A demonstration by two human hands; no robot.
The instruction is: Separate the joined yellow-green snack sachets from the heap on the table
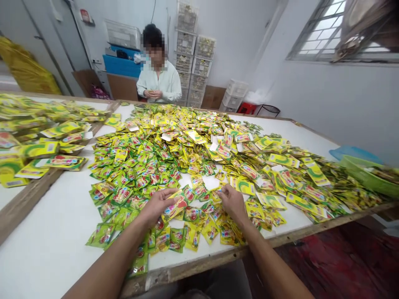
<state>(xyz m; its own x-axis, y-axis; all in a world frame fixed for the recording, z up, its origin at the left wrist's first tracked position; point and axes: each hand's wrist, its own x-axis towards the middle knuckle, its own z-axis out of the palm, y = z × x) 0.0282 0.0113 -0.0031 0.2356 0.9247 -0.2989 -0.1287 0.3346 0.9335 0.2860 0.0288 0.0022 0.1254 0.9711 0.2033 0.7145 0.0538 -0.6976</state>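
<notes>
My left hand point(160, 204) is closed on a small yellow carton point(177, 206) with a red and green print, thumb on top and fingers round its far side. To the right, my right hand point(233, 202) has its fingers curled in a pinch at a small yellow packet point(215, 194); the fingertips are partly hidden. Loose green packets point(178, 239) and yellow packets point(192, 235) lie on the white table point(43, 245) below and between my hands. Beyond them spreads a large heap of the same packets point(143, 162).
Flat yellow cartons point(283, 160) lie across the heap's right side, and more cartons point(40, 151) lie past a wooden divider point(56, 174). A green basin point(364, 174) stands at far right. Across the table a person point(160, 81) handles something small. Stacked crates point(185, 45) stand behind.
</notes>
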